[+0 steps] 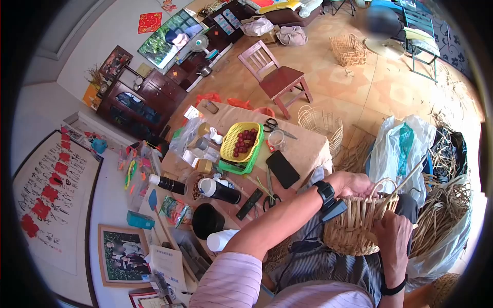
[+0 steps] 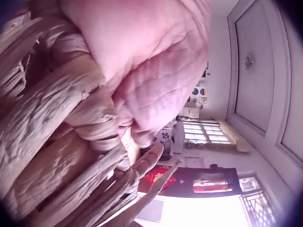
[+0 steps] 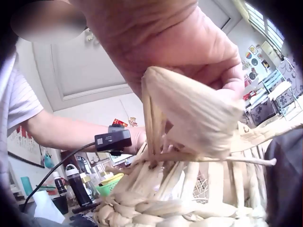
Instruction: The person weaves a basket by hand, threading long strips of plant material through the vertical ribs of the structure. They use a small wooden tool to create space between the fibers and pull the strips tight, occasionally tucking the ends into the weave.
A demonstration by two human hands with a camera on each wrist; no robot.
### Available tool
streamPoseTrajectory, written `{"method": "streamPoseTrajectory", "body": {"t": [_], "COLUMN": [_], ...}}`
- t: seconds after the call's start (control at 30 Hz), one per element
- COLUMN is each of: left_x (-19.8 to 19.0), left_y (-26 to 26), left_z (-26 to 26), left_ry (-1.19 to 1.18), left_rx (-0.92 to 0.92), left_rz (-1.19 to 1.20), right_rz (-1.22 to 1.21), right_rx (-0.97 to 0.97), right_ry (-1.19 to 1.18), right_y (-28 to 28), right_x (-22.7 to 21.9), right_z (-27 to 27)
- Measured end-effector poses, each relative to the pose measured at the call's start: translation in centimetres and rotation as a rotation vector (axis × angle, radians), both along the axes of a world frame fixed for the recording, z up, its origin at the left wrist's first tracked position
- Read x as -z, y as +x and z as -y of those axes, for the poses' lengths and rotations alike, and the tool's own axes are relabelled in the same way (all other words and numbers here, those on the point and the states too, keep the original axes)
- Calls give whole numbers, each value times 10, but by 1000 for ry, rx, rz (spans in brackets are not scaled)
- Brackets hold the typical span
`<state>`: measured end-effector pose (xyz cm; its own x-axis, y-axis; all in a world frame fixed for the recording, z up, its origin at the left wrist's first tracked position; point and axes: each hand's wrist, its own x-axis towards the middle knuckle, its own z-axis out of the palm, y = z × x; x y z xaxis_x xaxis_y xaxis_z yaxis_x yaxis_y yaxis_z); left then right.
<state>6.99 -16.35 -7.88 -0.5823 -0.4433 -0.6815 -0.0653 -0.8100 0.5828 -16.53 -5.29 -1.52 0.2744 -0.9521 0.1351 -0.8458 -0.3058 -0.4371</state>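
A half-woven basket [image 1: 352, 228] of pale dried plant strips rests on the person's lap, with upright strips and loops at its top. At its far rim the left hand [image 1: 356, 184] grips the basket, the palm close over twisted strips [image 2: 52, 113] in the left wrist view. Against the near side is the right hand [image 1: 393, 238], its fingers curled. A wide folded strip [image 3: 199, 111] hangs from the right hand [image 3: 175, 42] in the right wrist view, pinched above the basket's braided band [image 3: 156, 213]. The fingertips of both hands are partly hidden.
To the left stands a table [image 1: 313, 149] with a yellow basket [image 1: 231, 138] of red fruit, a phone [image 1: 283, 169], scissors [image 1: 277, 128] and bottles. Bagged dried strips [image 1: 436, 215] lie at the right. A wooden chair [image 1: 280, 79] and a wicker basket [image 1: 321, 126] stand beyond.
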Motion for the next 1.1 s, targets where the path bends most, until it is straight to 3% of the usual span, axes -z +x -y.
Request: {"method": "streamPoseTrajectory", "body": {"t": [0.07, 0.13, 0.17, 0.3, 0.4, 0.53, 0.57, 0.63, 0.7, 0.87, 1.0, 1.1], "left_x": [0, -19, -26, 7, 18, 9, 8, 54, 63, 69, 34, 42], "left_y": [1, -6, -6, -13, -15, -17, -16, -8, -5, -5, -7, -9], "left_z": [1, -3, -1, 7, 9, 1, 3, 13, 17, 16, 9, 11], "left_ry": [-38, -272, -145, -261, -579, -630, -699, -899, -980, -955, -820, -792], "left_rx": [120, 346, 367, 426, 521, 521, 598, 594, 595, 571, 542, 527], "left_rz": [-10, 78, 35, 87, 220, 200, 232, 184, 133, 105, 114, 50], "right_rz": [64, 122, 146, 188, 148, -13, -15, 48, 171, 181, 139, 153], "right_rx": [-23, -30, -31, -26, -52, -117, -121, -87, -9, 3, -51, -81], "right_ry": [-2, 20, 44, 154, 144, 48, 30, 40, 93, 157, 189, 188], "right_y": [2, 3, 3, -5, -7, -8, -5, -1, 0, -2, -7, -11], "right_x": [3, 2, 0, -3, -3, 5, 4, 6, 12, 8, 1, 3], "right_z": [1, 3, 3, 2, 4, 6, 6, 5, 1, -2, -1, -3]}}
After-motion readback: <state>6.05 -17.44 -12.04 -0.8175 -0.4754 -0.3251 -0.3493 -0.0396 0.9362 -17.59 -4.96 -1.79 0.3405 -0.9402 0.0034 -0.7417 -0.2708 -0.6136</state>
